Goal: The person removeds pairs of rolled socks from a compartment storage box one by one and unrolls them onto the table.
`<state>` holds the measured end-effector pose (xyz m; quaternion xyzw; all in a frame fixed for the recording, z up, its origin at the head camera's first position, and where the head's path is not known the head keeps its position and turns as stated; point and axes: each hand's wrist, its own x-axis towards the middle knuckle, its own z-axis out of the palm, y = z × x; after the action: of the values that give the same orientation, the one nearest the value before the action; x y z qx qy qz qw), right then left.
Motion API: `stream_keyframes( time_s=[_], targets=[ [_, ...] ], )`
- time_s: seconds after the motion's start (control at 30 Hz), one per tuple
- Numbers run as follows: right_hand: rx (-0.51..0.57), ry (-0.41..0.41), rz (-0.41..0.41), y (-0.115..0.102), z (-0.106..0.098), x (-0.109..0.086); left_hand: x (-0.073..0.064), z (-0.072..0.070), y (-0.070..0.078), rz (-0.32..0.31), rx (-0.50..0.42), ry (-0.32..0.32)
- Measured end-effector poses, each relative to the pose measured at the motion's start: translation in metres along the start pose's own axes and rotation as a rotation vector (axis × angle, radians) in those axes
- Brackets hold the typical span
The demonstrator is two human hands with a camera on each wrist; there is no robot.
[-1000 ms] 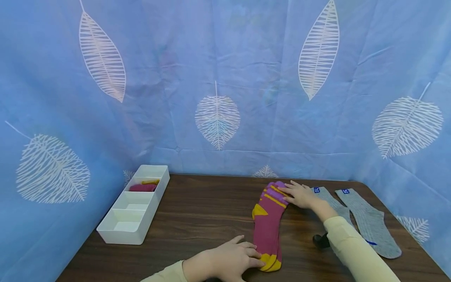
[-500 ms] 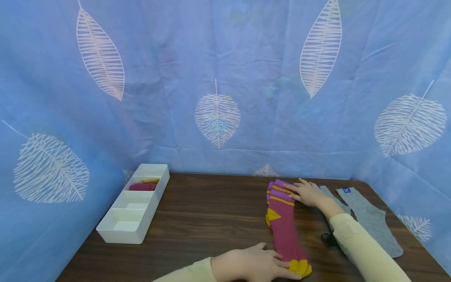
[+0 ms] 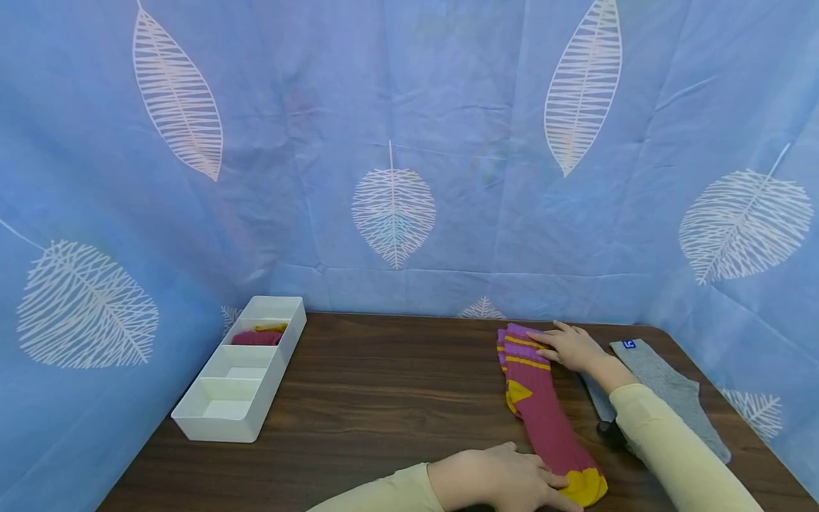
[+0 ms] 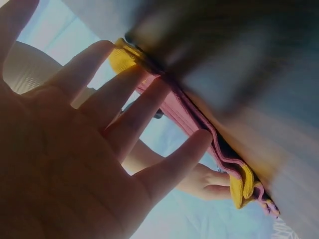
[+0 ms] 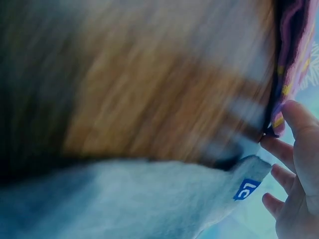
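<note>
A pair of long maroon socks (image 3: pixel 550 427) with purple striped cuffs and mustard heels and toes lies stacked flat on the table. My left hand (image 3: pixel 505 478) touches the toe end; in the left wrist view its fingers (image 4: pixel 134 119) are spread and straight, their tips against the sock edge. At the cuffs rests my right hand (image 3: pixel 572 348), fingers extended over the striped fabric. The right wrist view shows its fingertips at the cuff edge (image 5: pixel 286 94). Two grey socks (image 3: pixel 672 395) lie to the right, one mostly hidden under my right arm.
A white divided box (image 3: pixel 271 402) stands on the left of the dark wood table (image 3: pixel 384 384). One compartment holds a folded maroon and mustard sock bundle (image 3: pixel 257 338). A blue leaf-patterned curtain (image 3: pixel 448 235) surrounds the table's back and sides.
Both hands have shifted right, sliding the maroon socks along the table toward the grey ones. The toe end has moved farther than the cuffs, so the socks now slant and partly hide less table there.
</note>
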<state>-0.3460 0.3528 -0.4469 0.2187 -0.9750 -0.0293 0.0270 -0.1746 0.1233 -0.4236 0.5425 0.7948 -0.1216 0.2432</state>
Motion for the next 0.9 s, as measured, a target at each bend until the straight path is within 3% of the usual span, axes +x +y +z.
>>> stream_keyframes(
  time_s=[0.47,0.9],
  targets=[
    [-0.002,0.027,0.009,0.013,-0.002,-0.003,0.02,-0.013,0.003,-0.043,0.002,0.021],
    [-0.022,0.022,0.028,0.013,-0.001,-0.003,0.021,-0.011,0.006,-0.03,0.115,0.032]
  ],
)
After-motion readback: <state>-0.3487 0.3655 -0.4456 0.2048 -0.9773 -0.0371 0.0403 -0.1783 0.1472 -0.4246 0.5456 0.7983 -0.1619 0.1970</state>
